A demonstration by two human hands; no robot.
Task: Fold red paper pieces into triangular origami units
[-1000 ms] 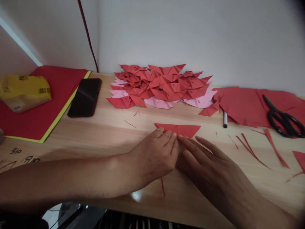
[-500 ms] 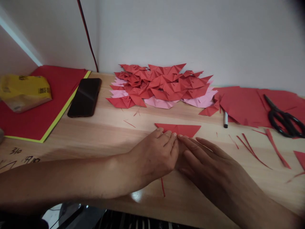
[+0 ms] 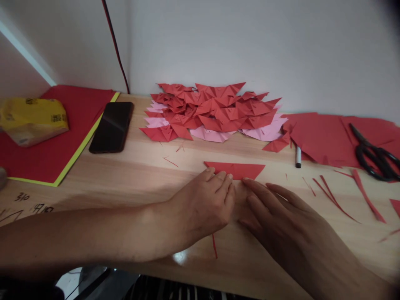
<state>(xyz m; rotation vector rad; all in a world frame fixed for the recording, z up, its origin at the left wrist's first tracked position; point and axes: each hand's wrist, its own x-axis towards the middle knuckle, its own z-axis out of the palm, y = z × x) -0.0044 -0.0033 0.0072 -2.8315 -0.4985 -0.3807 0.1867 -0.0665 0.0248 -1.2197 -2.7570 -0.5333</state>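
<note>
Both hands lie flat, fingers together, pressing a red paper triangle (image 3: 235, 170) on the table (image 3: 140, 175): left hand (image 3: 204, 204) beside right hand (image 3: 275, 208), fingertips on its near edge

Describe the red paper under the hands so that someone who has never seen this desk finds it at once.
On the wooden desk, nearer than the heap of folded red and pink pieces, the left hand and right hand rest on one red triangle. It alone lies flat and apart, long edge toward the wall.
</note>
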